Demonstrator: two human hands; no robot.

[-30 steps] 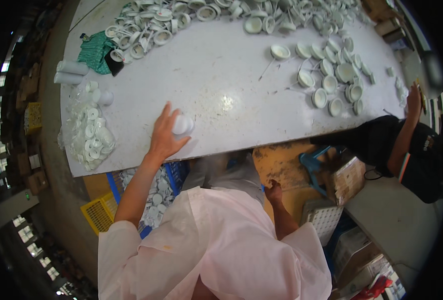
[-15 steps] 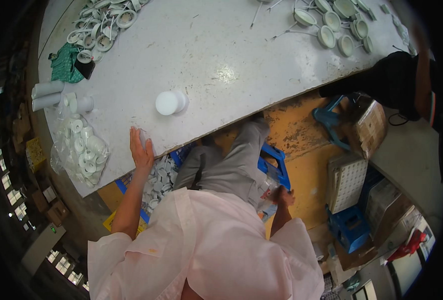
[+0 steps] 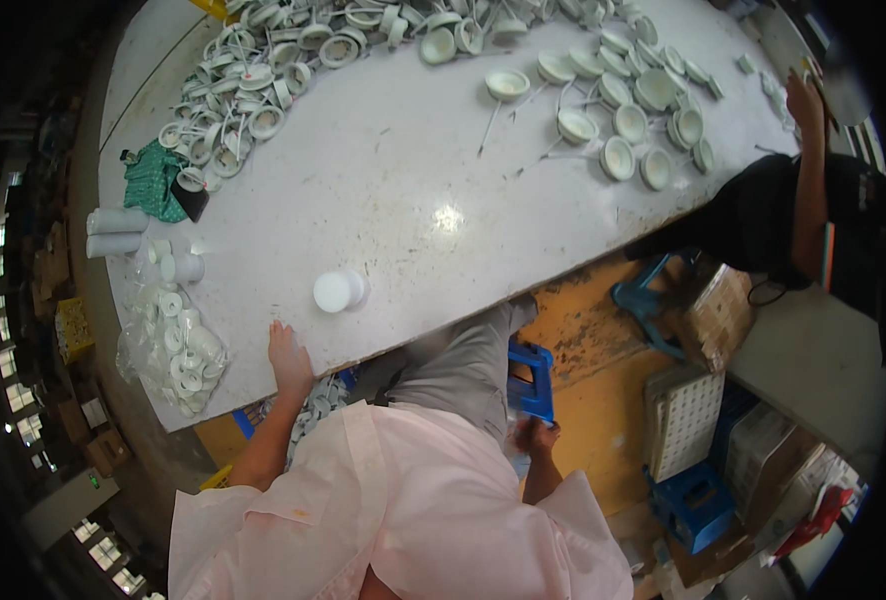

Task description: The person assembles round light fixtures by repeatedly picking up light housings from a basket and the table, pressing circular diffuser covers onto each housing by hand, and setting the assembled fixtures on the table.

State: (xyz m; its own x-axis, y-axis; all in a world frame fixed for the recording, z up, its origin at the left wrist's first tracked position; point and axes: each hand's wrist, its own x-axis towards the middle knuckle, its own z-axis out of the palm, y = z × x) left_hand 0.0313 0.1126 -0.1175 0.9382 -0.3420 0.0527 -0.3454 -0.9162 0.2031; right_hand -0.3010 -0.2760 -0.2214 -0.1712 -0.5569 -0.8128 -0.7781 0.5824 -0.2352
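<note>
My left hand [image 3: 289, 357] rests on the near edge of the white table [image 3: 293, 230], fingers stretched out and holding nothing. Just beyond it, to the right, stands a short white cylinder [image 3: 339, 291] with a round top. Low at my right side, by the blue plastic stool [image 3: 531, 382], is my right hand [image 3: 538, 435]. Its fingers are blurred and partly hidden, so a hold on anything cannot be made out. A clear bag of white ring-shaped parts [image 3: 191, 355] lies left of my left hand.
White round lamp fittings with cables [image 3: 263, 80] are heaped at the far left; more lamp fittings [image 3: 631, 122] lie far right. A green cloth [image 3: 153, 180] and white rolls [image 3: 115, 243] sit left. Right stand a co-worker [image 3: 813, 200], a carton [image 3: 718, 315] and a blue stool [image 3: 698, 508].
The view has shifted, showing more of the table's far side. My right hand has drawn in closer to my body. My left hand stays on the table edge.
</note>
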